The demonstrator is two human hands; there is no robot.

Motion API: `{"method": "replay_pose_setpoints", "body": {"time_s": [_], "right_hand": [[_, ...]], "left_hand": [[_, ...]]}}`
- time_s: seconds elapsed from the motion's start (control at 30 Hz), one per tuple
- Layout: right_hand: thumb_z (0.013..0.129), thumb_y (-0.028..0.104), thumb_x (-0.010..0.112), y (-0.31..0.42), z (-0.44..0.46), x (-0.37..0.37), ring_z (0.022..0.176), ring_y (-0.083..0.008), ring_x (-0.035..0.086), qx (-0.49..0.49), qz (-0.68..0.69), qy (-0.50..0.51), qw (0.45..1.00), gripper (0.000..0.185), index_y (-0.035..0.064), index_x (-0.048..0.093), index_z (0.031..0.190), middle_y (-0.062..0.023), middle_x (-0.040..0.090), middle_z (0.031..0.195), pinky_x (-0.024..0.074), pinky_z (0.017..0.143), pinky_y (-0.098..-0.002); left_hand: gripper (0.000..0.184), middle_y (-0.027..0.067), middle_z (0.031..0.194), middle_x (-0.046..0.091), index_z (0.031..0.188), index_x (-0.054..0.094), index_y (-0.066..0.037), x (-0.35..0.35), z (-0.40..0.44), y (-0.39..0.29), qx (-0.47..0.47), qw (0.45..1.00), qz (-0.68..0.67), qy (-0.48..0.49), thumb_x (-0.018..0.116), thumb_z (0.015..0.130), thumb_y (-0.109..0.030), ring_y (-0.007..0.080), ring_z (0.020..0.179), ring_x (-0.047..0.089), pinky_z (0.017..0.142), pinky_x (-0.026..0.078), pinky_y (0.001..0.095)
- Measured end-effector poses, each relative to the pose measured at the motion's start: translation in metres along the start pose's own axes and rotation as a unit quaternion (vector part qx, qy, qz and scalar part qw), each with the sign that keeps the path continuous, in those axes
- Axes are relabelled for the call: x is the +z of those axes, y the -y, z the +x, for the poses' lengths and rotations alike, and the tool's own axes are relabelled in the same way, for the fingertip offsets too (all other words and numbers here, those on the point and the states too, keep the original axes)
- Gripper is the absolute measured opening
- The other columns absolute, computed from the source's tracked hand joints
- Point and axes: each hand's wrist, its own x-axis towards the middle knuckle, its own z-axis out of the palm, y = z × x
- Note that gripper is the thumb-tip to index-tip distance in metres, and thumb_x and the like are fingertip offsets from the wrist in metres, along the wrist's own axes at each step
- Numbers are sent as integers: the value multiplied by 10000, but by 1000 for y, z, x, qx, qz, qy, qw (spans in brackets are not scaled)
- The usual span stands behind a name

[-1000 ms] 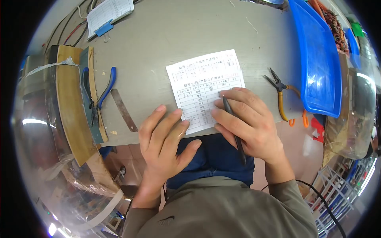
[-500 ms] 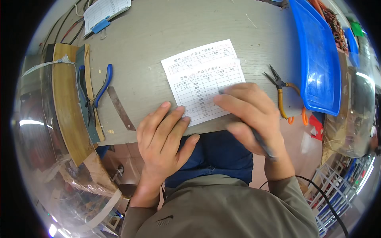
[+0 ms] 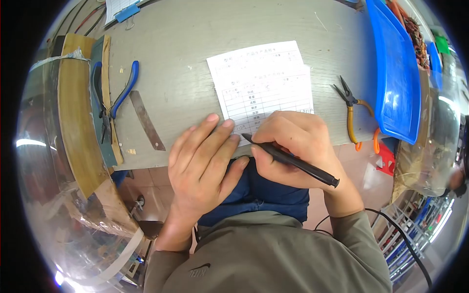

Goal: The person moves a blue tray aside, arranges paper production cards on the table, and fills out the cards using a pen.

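Two overlapping white printed forms (image 3: 266, 80) lie near the table's front edge, with handwriting in some boxes. My right hand (image 3: 295, 149) grips a black pen (image 3: 303, 165) between thumb and fingers, its tip at the lower left part of the lower form. That hand covers the form's lower right area. My left hand (image 3: 205, 168) has its fingers spread, the fingertips at the form's lower left corner and edge, holding nothing.
Blue-handled pliers (image 3: 128, 90) and a flat metal strip (image 3: 146, 121) are at the left. Yellow-handled pliers (image 3: 350, 110) lie at the right beside a blue tray (image 3: 398, 83). A clipped paper stack (image 3: 116, 6) is at the back left.
My right hand has moved left and down over the form and turned the pen so its tip points to the upper left. My left hand has stayed nearly in place.
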Motion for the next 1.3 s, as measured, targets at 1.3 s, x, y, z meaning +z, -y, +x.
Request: {"method": "replay_pose_setpoints", "body": {"time_s": [1.3], "right_hand": [[762,-4,783,-11,1,7,654,-280,679,-56,-24,10,998,172,39,664,879,-94,677,766,545,601,-354]], "left_hand": [[199,74,1215,781,1075,780,-96,3,1,6,3,1000,-3,-7,770,903,-196,273,1219,709,986,553,432]]}}
